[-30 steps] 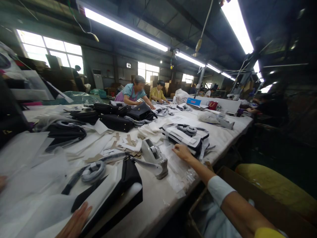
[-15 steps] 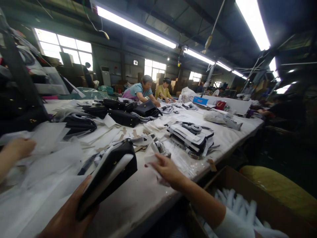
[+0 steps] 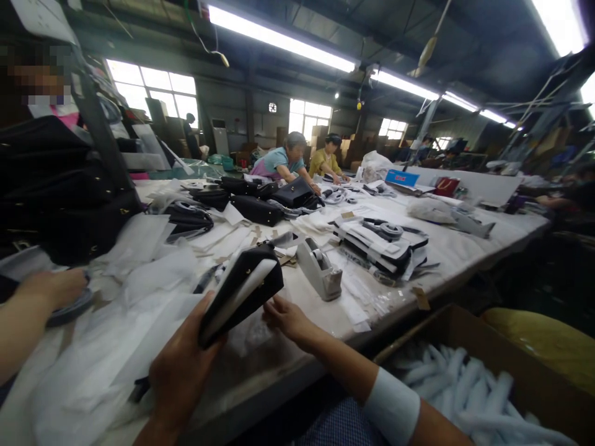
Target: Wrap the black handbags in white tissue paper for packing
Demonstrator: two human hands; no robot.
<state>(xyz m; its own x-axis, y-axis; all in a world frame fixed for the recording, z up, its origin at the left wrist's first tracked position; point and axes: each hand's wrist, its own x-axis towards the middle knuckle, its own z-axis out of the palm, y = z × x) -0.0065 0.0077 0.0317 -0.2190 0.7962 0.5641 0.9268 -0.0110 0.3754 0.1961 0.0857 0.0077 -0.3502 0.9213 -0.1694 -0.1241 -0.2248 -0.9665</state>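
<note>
My left hand (image 3: 183,365) grips a black handbag (image 3: 246,279) from below, tilted up over the near side of the table. A white strip runs along the bag's side, and small gold-coloured studs show. Close to the bag's right end is my right hand (image 3: 290,322), its fingers drawn together; whatever is between them I cannot make out. Clear plastic (image 3: 255,334) shows below the bag, near those fingers. A grey tape dispenser (image 3: 320,269) stands just beyond my right hand. Behind it lies a bag part-wrapped in white sheeting (image 3: 381,241), with a wrapped strap on top.
At far left a co-worker's hand (image 3: 60,291) reaches over white tissue sheets (image 3: 116,322). Black bags stack up (image 3: 60,186) beside a metal post; more black bags (image 3: 255,209) lie mid-table. Two people work across the table. A carton of white rolls (image 3: 465,384) stands at lower right.
The view has swung left. My right hand has moved from beside the tape dispenser to the bag's end, uncovering the dispenser. My left hand still holds the handbag.
</note>
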